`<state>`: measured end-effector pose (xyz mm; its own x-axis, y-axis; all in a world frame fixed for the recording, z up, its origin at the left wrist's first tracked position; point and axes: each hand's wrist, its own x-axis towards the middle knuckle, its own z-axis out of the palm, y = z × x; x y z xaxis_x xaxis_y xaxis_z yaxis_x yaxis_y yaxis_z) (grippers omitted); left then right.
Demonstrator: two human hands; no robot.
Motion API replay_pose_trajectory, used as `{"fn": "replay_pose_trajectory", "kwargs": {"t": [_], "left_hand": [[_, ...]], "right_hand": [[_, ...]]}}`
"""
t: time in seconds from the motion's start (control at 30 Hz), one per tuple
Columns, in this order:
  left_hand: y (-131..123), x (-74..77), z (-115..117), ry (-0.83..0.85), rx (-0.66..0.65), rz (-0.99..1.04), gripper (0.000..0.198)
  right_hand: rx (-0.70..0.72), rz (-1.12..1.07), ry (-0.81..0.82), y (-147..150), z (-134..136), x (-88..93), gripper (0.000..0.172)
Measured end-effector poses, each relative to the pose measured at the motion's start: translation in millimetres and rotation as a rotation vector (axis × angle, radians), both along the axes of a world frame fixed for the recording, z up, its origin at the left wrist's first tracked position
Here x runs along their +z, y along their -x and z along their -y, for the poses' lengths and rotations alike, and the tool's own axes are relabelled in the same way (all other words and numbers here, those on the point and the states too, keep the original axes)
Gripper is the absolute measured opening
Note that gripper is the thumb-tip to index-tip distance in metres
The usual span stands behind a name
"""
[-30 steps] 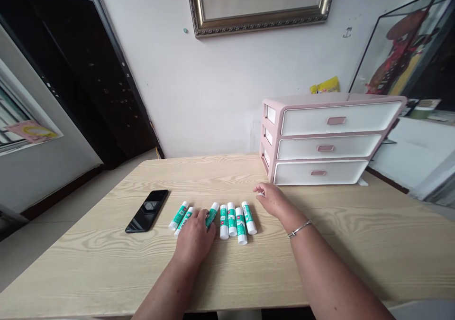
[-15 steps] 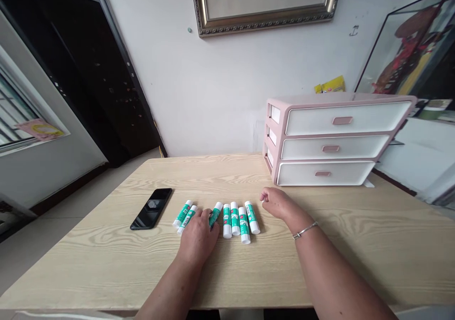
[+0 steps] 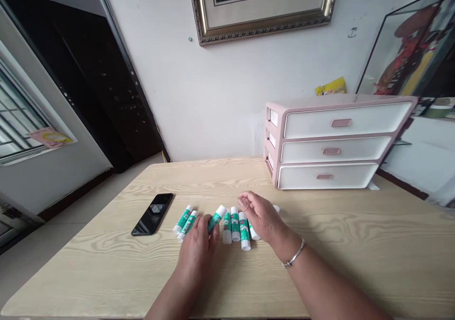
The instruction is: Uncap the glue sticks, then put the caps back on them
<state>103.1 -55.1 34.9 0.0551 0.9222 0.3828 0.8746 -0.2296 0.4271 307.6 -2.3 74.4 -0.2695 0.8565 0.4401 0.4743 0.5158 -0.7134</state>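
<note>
My left hand (image 3: 197, 244) is closed round a green-and-white glue stick (image 3: 216, 219), which tilts up to the right with its white cap end showing. Left of that hand lie two more glue sticks (image 3: 183, 219), side by side. To its right several others (image 3: 235, 224) lie in a loose row on the table. My right hand (image 3: 265, 220) hovers over the right end of this row, holding nothing I can see, its fingers apart and pointing left. It partly covers the rightmost glue stick (image 3: 253, 233). Beyond its knuckles a small white end (image 3: 276, 208) shows, mostly hidden.
A black phone (image 3: 152, 214) lies on the wooden table (image 3: 106, 268) at the left. The pink-and-white drawer unit (image 3: 330, 144) stands at the back right, with a yellow packet (image 3: 331, 86) behind its top. A white wall with a framed picture (image 3: 263, 31) rises behind.
My right hand has moved left towards the left hand, and its curled fingers have opened. The glue stick in my left hand is lifted slightly. A white end now shows beside my right hand.
</note>
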Motion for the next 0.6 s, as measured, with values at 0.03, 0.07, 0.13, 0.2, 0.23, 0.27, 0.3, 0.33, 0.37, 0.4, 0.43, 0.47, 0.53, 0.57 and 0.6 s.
{"fn": "replay_pose_trajectory", "kwargs": {"t": [0.03,0.07,0.13,0.2,0.23,0.27,0.3,0.33,0.37,0.4,0.43,0.47,0.53,0.57,0.6], "left_hand": [[-3,-1.6,4,-0.002,-0.049,0.023,0.028],[-8,-2.4,8,0.001,-0.093,0.039,0.027],[-19,0.0,14,0.004,-0.162,0.055,0.027],[-30,7.4,17,0.034,-0.181,0.052,0.027],[-34,12.4,19,0.064,-0.179,0.054,0.027],[-37,17.8,20,0.106,-0.182,0.066,0.027],[-39,23.1,21,0.151,-0.192,0.099,0.028],[-39,28.1,22,0.195,-0.214,0.149,0.029],[-39,32.8,23,0.234,-0.243,0.214,0.031],[-39,37.0,24,0.264,-0.275,0.287,0.033],[-38,40.6,26,0.286,-0.307,0.356,0.034],[-37,43.7,28,0.305,-0.334,0.413,0.036],[-35,47.5,33,0.345,-0.371,0.498,0.039],[-34,47.9,36,0.371,-0.376,0.538,0.041],[-33,47.1,40,0.407,-0.37,0.583,0.043]], "right_hand": [[0.033,0.018,0.02,2,3,-0.4,0.032],[0.066,0.04,0.037,4,6,-1.0,0.034],[0.113,0.074,0.069,8,10,-2.7,0.035],[0.123,0.056,0.112,11,12,-5.1,0.03],[0.12,0.026,0.142,13,12,-6.5,0.027],[0.117,-0.015,0.175,14,13,-7.9,0.024],[0.121,-0.058,0.208,15,13,-9.3,0.022],[0.133,-0.096,0.233,16,14,-10.4,0.023],[0.15,-0.129,0.248,17,15,-11.2,0.024],[0.168,-0.153,0.25,19,16,-11.8,0.024],[0.183,-0.169,0.239,20,18,-12.1,0.025],[0.197,-0.178,0.221,22,20,-12.3,0.024],[0.23,-0.176,0.188,23,23,-12.3,0.024],[0.25,-0.17,0.177,22,23,-12.0,0.023],[0.255,-0.161,0.169,19,20,-11.5,0.024]]}}
